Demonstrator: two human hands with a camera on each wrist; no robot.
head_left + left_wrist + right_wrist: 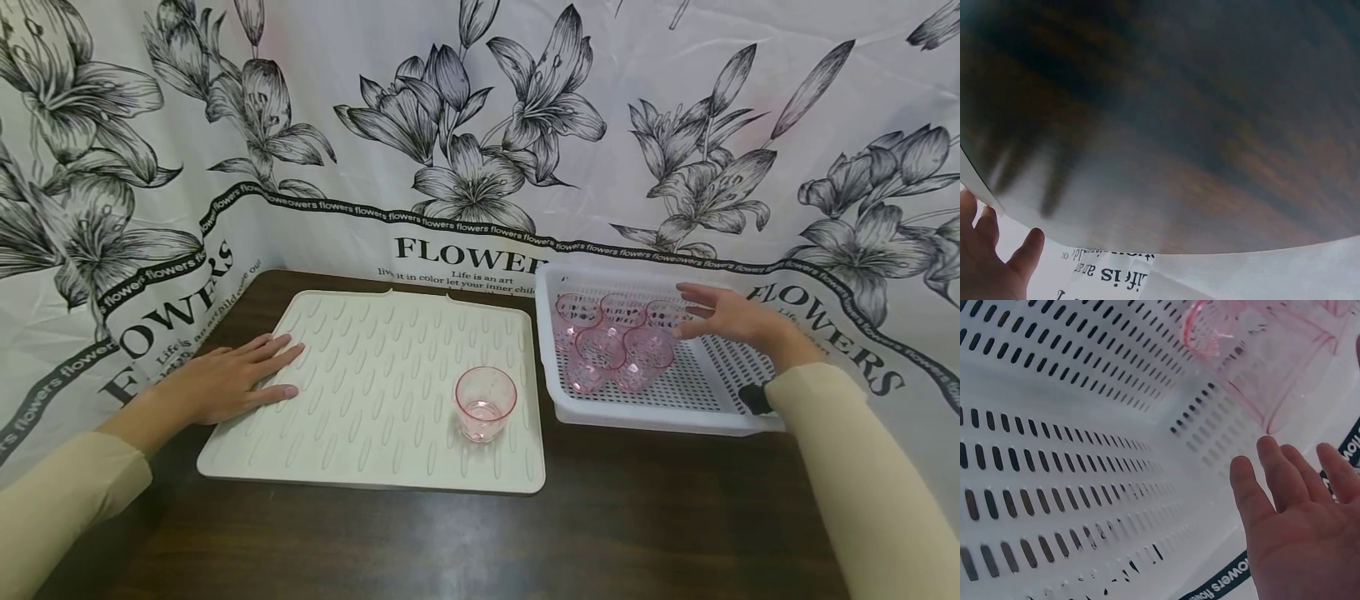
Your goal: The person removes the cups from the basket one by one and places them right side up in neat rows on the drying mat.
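Note:
In the head view my left hand (232, 379) rests with spread fingers on the left part of a cream ribbed mat (375, 375). One clear pink-rimmed cup (485, 404) stands upright on the mat's right side. My right hand (727, 318) is over the white perforated basket (660, 417), its fingers extended beside several pink cups (600, 348) grouped in the basket's left part. In the right wrist view the fingertips of that hand (1310, 519) are near a cup's rim (1269, 428); whether they touch it I cannot tell.
A dark wooden table (450, 542) carries the mat and the basket side by side. Behind and at both sides hangs a white cloth (300, 225) printed with flowers and lettering. A small black object (754, 398) is at my right wrist, over the basket's right end.

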